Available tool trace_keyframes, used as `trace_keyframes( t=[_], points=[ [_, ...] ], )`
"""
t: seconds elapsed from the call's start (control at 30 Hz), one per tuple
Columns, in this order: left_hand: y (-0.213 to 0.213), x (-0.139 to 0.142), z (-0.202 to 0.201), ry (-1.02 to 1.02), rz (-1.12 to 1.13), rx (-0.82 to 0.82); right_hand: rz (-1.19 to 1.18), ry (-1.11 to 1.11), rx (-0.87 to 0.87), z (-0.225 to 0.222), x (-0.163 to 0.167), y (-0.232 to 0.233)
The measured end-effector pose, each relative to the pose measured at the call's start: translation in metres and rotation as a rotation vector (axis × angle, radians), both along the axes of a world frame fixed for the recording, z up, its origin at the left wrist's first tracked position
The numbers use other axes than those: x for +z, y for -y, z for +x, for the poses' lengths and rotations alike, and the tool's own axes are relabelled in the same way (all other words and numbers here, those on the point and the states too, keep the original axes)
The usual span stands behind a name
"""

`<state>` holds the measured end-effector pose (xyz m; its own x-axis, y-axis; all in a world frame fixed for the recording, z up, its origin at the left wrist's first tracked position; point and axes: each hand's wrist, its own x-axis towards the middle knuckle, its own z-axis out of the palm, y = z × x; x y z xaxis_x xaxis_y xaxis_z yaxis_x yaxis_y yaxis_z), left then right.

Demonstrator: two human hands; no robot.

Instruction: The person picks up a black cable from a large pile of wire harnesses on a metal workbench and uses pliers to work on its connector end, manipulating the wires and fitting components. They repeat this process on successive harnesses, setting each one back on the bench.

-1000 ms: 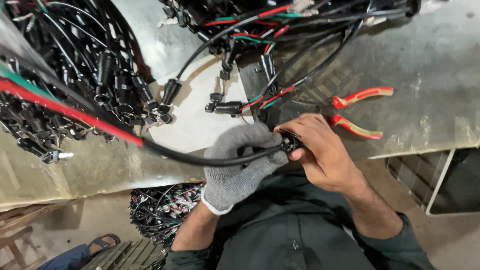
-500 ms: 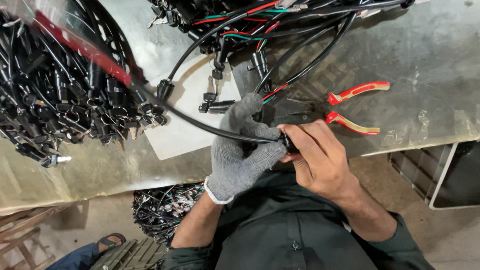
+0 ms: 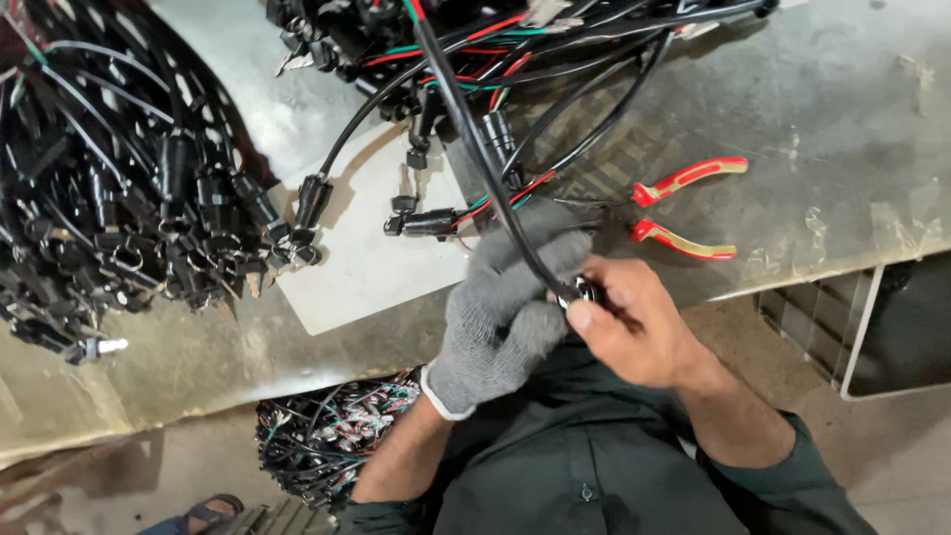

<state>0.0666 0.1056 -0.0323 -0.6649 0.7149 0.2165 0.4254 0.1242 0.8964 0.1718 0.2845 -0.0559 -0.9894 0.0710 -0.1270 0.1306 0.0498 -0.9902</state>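
Observation:
My left hand, in a grey knit glove, grips a black sheathed cable that runs up to the top of the view, where red and green wires show at its end. My bare right hand pinches the small black round connector at the cable's lower end. Both hands sit together at the near edge of the metal workbench, above my dark green shirt.
Red-handled pliers lie on the bench just right of my hands. A big heap of black cable assemblies fills the left side, more wiring lies at the top. A white sheet lies between. A bundle of wires sits on the floor.
The free end of the cable has swung from the left across to the top of the view. My hands stay together on the connector at the bench edge.

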Motion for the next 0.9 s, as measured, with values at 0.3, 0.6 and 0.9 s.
trace_keyframes(
  t=[0.3, 0.6, 0.9],
  points=[
    [0.004, 0.008, -0.015, 0.253, 0.108, -0.225, 0.093, 0.014, 0.223, -0.016, 0.008, -0.013],
    [0.006, 0.012, -0.005, 0.28, 0.234, -0.235, -0.74, 0.16, 0.325, 0.021, -0.041, 0.0],
    [-0.011, 0.006, -0.004, 0.323, 0.195, -0.025, -0.182, 0.016, -0.408, 0.008, -0.034, 0.028]
  ],
)
